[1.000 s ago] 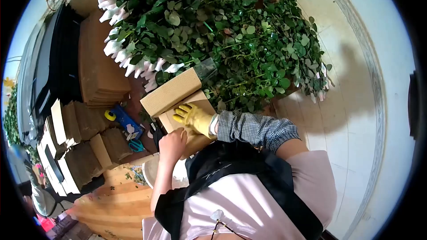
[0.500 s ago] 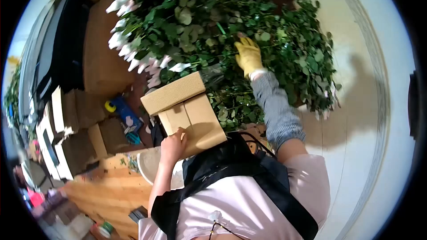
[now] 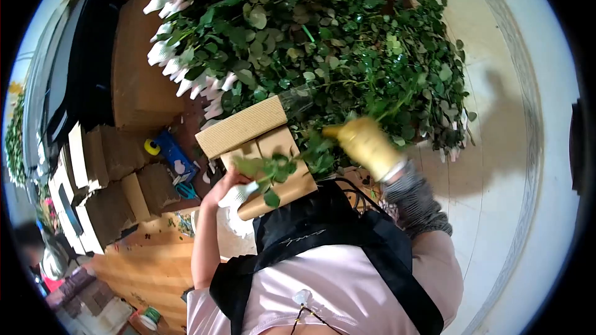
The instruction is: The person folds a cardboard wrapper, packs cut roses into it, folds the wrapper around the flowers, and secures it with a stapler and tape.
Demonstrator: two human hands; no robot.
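My right hand (image 3: 366, 142), in a yellow glove and smeared by motion, is closed around the stem of a rose (image 3: 282, 170). The stem crosses in front of me, over the cardboard piece. Its bud, in a white net sleeve (image 3: 238, 195), points left and lies right by my left hand (image 3: 221, 191). That bare hand is at the left edge of a folded corrugated cardboard piece (image 3: 242, 128); its fingers are partly hidden behind the bud and leaves. Beyond lies a big heap of leafy roses (image 3: 347, 43) with netted white buds along its left side.
Cardboard boxes (image 3: 105, 155) stand at the left, with a blue tool (image 3: 174, 152) and blue-handled scissors (image 3: 186, 190) beside them. A white bucket (image 3: 236, 242) is below my left hand. White wall and floor (image 3: 490, 149) lie to the right.
My right hand has come back from the heap toward me, bringing a rose out across the cardboard. My left hand has slid slightly left, to beside the bud.
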